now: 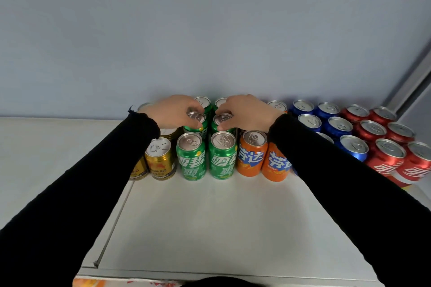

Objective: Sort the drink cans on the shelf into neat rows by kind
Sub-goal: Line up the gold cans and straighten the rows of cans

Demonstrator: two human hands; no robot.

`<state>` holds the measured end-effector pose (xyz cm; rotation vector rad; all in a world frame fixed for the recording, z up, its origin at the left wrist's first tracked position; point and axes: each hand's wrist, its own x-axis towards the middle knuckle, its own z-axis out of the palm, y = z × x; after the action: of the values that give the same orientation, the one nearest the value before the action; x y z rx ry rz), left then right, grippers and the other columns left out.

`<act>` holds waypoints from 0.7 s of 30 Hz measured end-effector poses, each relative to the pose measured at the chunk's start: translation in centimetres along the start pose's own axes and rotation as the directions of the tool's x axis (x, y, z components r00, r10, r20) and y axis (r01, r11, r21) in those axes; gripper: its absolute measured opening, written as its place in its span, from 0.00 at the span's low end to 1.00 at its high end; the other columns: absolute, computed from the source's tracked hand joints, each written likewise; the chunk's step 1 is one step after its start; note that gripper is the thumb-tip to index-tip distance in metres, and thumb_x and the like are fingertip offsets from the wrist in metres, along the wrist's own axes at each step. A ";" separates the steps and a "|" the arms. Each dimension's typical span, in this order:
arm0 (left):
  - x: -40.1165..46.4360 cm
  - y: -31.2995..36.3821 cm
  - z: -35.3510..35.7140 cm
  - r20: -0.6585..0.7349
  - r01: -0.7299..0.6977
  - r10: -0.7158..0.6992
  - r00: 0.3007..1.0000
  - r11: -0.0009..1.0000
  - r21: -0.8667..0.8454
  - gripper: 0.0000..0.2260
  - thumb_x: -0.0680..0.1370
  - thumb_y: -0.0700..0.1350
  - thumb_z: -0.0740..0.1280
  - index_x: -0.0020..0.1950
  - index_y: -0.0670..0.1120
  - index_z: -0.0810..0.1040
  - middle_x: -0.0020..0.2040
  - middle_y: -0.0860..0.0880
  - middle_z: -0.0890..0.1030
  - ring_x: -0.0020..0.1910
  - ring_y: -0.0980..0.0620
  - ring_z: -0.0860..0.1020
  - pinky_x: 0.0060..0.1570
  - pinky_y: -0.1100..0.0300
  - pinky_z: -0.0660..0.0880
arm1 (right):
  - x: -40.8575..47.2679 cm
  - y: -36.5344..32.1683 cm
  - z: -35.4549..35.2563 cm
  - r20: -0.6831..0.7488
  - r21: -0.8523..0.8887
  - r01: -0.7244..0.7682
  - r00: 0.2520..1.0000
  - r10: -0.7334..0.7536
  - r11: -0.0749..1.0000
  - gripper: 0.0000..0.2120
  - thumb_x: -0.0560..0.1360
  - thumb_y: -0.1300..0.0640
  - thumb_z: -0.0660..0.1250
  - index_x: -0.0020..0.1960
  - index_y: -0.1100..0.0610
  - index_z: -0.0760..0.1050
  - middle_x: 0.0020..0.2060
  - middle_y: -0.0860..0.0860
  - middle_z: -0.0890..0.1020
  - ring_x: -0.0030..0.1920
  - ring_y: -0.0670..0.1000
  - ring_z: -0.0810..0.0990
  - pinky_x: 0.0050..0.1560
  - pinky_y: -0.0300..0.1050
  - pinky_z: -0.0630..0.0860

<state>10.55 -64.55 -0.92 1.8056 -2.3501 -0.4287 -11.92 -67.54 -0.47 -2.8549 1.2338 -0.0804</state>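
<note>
Drink cans stand in rows on a white shelf (210, 228) against the wall: gold cans (161, 158) at the left, then green cans (191, 158), orange cans (251, 154), blue cans (338, 126) and red cans (387, 154). My left hand (173, 110) grips the top of a middle green can (196, 121) in the left green row. My right hand (248, 112) grips the top of the middle green can (221, 122) in the right green row. My black sleeves hide parts of the gold, orange and blue cans.
A pale blue wall (210, 30) rises right behind the cans. A grey metal frame (410, 81) runs diagonally at the far right. A seam (114, 223) crosses the shelf on the left. Something orange and white (98, 283) shows below the front edge.
</note>
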 end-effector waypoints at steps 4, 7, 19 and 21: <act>1.8 -0.4 -1.4 -0.179 0.025 -0.035 0.983 0.998 -0.057 0.22 0.77 0.58 0.71 0.66 0.49 0.78 0.58 0.49 0.78 0.57 0.49 0.77 0.53 0.56 0.70 | 0.8 2.3 -1.7 -0.156 0.250 -0.089 0.979 0.131 0.964 0.15 0.77 0.44 0.67 0.58 0.52 0.80 0.52 0.47 0.80 0.53 0.50 0.78 0.52 0.47 0.72; 3.9 -0.3 -1.7 -0.162 0.063 -0.069 0.984 0.997 -0.039 0.24 0.77 0.58 0.71 0.70 0.49 0.75 0.64 0.47 0.77 0.62 0.47 0.76 0.55 0.57 0.68 | 2.4 3.1 -1.8 -0.170 0.163 -0.197 0.960 0.224 0.967 0.17 0.78 0.46 0.66 0.62 0.54 0.77 0.58 0.52 0.80 0.59 0.54 0.78 0.59 0.49 0.72; 6.1 -0.4 -1.4 0.038 0.059 -0.064 0.997 0.989 0.134 0.27 0.78 0.52 0.72 0.76 0.47 0.72 0.74 0.46 0.73 0.72 0.45 0.71 0.65 0.57 0.65 | 5.0 2.3 0.7 -0.039 -0.046 -0.204 0.979 0.202 0.978 0.21 0.76 0.41 0.67 0.58 0.58 0.79 0.54 0.55 0.82 0.54 0.58 0.79 0.55 0.52 0.76; 6.1 -0.5 -1.3 0.035 0.065 -0.070 0.997 0.992 0.112 0.28 0.78 0.53 0.72 0.77 0.47 0.71 0.75 0.46 0.72 0.73 0.46 0.70 0.67 0.56 0.64 | 4.8 2.5 0.7 -0.033 -0.029 -0.210 0.977 0.209 0.977 0.22 0.76 0.40 0.67 0.60 0.57 0.78 0.56 0.55 0.82 0.56 0.57 0.79 0.56 0.52 0.75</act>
<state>9.76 -70.72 -0.19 1.9475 -2.3884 -0.3501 -10.41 -72.79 -1.16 -2.7397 1.5467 -0.0983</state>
